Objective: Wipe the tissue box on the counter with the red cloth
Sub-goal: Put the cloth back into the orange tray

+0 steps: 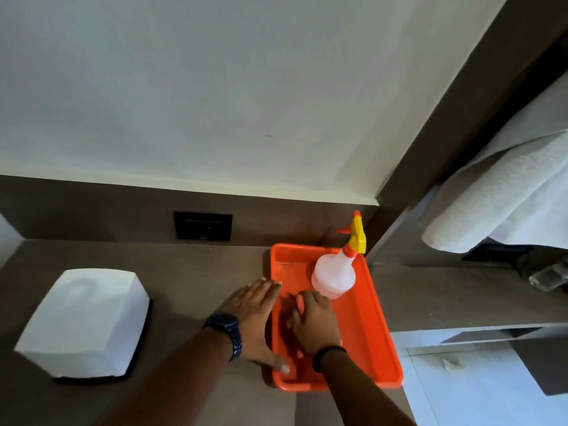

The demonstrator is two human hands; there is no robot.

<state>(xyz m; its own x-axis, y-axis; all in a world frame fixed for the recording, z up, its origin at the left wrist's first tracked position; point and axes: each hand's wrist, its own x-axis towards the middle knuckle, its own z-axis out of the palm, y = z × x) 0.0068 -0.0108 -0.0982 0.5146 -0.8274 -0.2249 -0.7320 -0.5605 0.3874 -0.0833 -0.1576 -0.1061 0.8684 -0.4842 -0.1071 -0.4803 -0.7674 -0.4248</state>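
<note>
The white tissue box (86, 321) stands on the brown counter at the left, on a dark base. The red cloth (289, 330) lies in the orange tray (368, 327) and is hard to tell from the tray's floor. My right hand (316, 324) is inside the tray, on top of the cloth, with its fingers curled into it. My left hand (255, 315), with a dark watch on the wrist, lies flat across the tray's left rim. Its fingers are spread and its thumb reaches inside the tray. Both hands are well to the right of the tissue box.
A translucent spray bottle (335, 278) with a yellow and orange trigger stands in the tray's far right corner. A black wall socket (203, 226) sits on the backsplash. White towels (504, 195) hang at the right, above a glass (547, 278) on a lower ledge.
</note>
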